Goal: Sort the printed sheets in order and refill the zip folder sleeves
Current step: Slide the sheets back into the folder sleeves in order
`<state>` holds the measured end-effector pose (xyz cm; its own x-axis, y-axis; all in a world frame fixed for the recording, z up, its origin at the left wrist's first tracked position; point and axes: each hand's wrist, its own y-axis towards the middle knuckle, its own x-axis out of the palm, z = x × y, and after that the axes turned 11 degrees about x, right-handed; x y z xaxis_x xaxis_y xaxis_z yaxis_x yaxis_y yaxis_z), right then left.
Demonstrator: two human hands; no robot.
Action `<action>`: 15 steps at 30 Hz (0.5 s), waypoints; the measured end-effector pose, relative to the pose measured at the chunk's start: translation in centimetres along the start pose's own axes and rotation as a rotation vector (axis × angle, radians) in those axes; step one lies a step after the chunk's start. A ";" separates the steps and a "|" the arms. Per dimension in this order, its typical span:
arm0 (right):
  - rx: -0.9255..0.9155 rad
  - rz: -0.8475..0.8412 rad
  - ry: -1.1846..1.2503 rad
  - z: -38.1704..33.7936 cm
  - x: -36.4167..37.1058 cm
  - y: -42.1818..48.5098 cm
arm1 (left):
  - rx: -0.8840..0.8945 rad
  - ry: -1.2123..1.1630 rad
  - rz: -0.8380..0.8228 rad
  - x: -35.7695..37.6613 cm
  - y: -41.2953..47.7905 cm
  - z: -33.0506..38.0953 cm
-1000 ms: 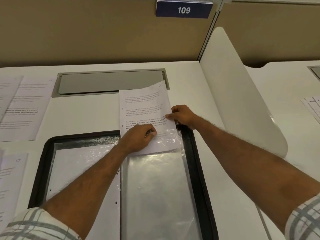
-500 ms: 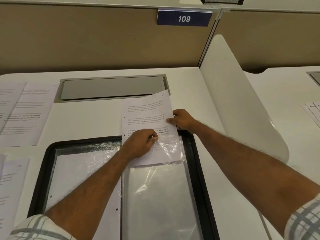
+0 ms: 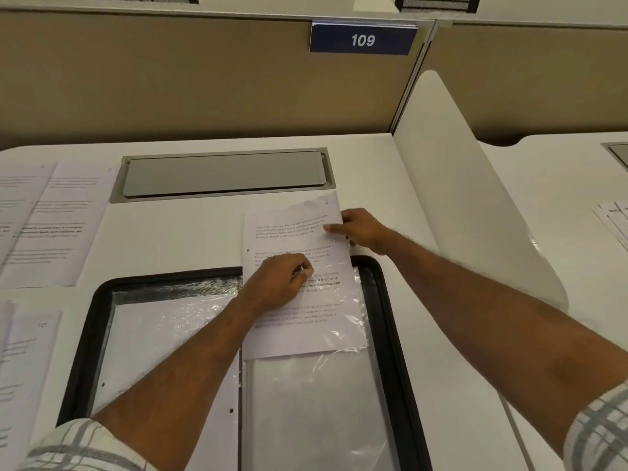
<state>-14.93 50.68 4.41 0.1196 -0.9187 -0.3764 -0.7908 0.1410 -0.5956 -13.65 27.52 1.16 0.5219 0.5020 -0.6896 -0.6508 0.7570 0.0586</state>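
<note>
An open black zip folder (image 3: 390, 321) lies on the white desk with clear plastic sleeves (image 3: 316, 402) inside. A printed sheet (image 3: 299, 232) sits partly inside the right-hand sleeve, its upper half sticking out past the folder's top edge. My left hand (image 3: 275, 287) pinches the sleeve's open edge over the sheet's middle. My right hand (image 3: 363, 231) grips the sheet's right edge near its top. The left-hand sleeve (image 3: 163, 338) holds a white page.
More printed sheets (image 3: 51, 226) lie at the desk's left, another stack (image 3: 20, 362) at the near left. A grey cable hatch (image 3: 221, 175) is set into the desk behind the folder. A white divider (image 3: 469, 205) stands right, with papers (image 3: 611, 222) beyond.
The sheet has slid deeper into the right-hand sleeve. My right hand has shifted up the sheet's right edge. My head has tilted, so the view shows more of the partition.
</note>
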 end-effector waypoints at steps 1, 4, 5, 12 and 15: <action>-0.005 0.039 0.040 -0.1 0.1 0.2 | 0.002 0.005 0.003 0.0 0.0 0.0; 0.012 0.017 -0.007 0.1 -0.1 0.4 | 0.006 0.027 0.016 0.0 -0.1 0.0; 0.018 -0.014 -0.049 0.1 -0.3 0.3 | 0.007 0.034 0.015 0.0 -0.1 0.0; 0.115 -0.295 -0.390 0.9 -1.4 -0.5 | 0.011 0.020 -0.002 0.1 0.1 0.0; 0.026 -0.102 -0.219 0.4 -0.7 -0.5 | 0.010 0.033 -0.005 0.2 0.1 0.1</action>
<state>-14.41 51.39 4.72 0.3273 -0.8272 -0.4566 -0.7528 0.0638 -0.6552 -13.54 27.72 1.14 0.5067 0.4845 -0.7131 -0.6427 0.7636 0.0622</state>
